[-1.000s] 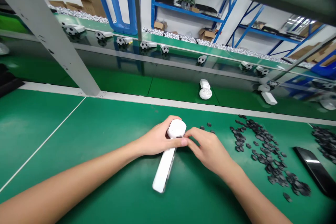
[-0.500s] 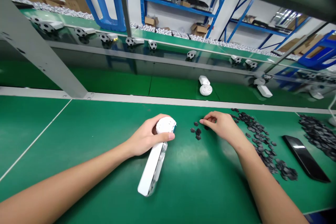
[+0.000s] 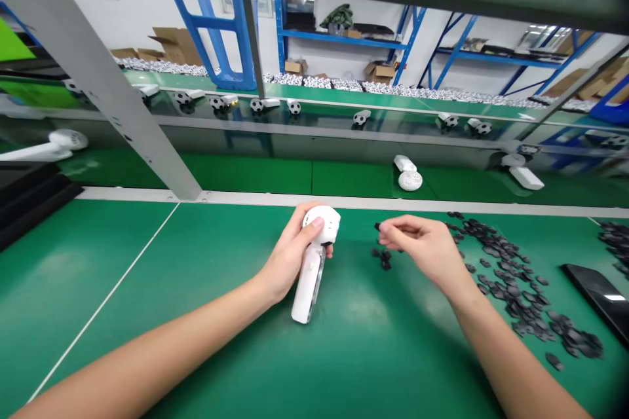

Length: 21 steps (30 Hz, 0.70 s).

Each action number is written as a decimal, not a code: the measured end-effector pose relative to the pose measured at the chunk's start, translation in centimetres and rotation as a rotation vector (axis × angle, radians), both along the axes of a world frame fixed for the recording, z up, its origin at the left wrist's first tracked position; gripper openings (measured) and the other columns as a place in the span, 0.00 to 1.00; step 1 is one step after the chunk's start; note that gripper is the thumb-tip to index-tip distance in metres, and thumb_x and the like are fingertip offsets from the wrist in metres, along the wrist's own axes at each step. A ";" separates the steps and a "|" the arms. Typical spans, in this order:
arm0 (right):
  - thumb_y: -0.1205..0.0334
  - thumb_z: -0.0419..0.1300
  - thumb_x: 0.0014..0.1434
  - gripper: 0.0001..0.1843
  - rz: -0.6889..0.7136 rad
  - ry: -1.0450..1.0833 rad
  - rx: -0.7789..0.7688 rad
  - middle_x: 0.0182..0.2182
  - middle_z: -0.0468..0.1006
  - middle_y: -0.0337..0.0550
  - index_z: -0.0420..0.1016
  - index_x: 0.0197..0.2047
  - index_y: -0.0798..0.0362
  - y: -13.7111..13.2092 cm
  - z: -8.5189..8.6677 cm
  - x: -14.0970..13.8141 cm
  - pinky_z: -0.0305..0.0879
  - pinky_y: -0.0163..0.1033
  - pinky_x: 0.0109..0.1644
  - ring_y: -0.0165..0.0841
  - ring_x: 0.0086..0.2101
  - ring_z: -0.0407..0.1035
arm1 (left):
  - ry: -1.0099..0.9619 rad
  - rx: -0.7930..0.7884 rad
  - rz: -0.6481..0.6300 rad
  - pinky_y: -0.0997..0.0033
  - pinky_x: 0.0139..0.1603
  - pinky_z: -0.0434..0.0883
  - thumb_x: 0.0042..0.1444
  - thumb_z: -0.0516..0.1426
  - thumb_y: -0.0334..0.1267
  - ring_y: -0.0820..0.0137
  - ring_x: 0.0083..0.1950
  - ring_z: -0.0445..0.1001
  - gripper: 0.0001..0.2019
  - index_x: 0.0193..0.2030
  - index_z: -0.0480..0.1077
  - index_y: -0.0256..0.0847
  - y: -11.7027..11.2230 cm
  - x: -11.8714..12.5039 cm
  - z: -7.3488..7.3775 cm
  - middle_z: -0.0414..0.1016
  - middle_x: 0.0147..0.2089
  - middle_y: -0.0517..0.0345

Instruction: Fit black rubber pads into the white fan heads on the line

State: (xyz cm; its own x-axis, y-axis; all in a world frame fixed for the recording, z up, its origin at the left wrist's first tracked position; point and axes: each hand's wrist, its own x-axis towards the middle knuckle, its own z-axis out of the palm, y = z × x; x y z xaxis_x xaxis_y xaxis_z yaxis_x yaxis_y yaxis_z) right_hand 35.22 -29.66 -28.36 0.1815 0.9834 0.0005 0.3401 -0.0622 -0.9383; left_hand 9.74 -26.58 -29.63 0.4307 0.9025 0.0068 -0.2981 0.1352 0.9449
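Observation:
My left hand is wrapped round a white handheld device with a round head and a long handle, held tilted with the handle's end on the green table. My right hand hovers to its right, thumb and fingers pinched on a small black piece. A few loose black pieces lie on the mat just below that hand. A long heap of the same black pieces spreads to the right.
A black phone lies at the right edge. A grey slanted post rises at the left. Beyond the table's white edge runs a conveyor with a white device and football-patterned devices. Blue racks and cardboard boxes stand behind.
My right hand left the device's head, reached to the loose black pieces and lifted off them pinching one. My left hand tipped the device more upright.

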 end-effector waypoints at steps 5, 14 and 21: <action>0.54 0.73 0.59 0.11 0.178 0.364 0.023 0.30 0.86 0.45 0.82 0.37 0.53 -4.5 2.6 -5.7 0.83 0.38 0.38 0.38 0.32 0.84 | 0.206 0.381 0.037 0.66 0.51 0.71 0.72 0.55 0.49 0.66 0.48 0.70 0.22 0.69 0.59 0.51 -2.8 -0.5 1.2 0.69 0.53 0.54; 0.59 0.70 0.61 0.07 0.275 0.090 0.198 0.27 0.84 0.38 0.81 0.32 0.50 -4.8 0.9 -5.8 0.78 0.32 0.32 0.31 0.27 0.79 | 0.378 0.808 0.029 0.59 0.53 0.69 0.72 0.52 0.43 0.62 0.52 0.67 0.26 0.73 0.50 0.52 -3.3 -0.5 0.3 0.60 0.60 0.48; 0.56 0.70 0.63 0.09 0.254 0.307 0.136 0.26 0.84 0.37 0.81 0.32 0.50 -4.7 0.4 -6.0 0.77 0.31 0.33 0.31 0.28 0.80 | 0.406 0.843 0.042 0.60 0.50 0.70 0.64 0.62 0.46 0.62 0.51 0.68 0.35 0.72 0.50 0.52 -2.5 -0.4 0.0 0.59 0.61 0.48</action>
State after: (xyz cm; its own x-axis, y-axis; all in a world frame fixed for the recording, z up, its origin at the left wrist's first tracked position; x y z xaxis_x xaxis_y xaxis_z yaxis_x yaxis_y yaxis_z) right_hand 29.18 -34.37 -27.92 -0.0548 0.9916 0.1170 0.0317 0.1188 -0.9924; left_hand 9.35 -29.04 -29.64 0.5107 0.6830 0.5221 0.0866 -0.6451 0.7592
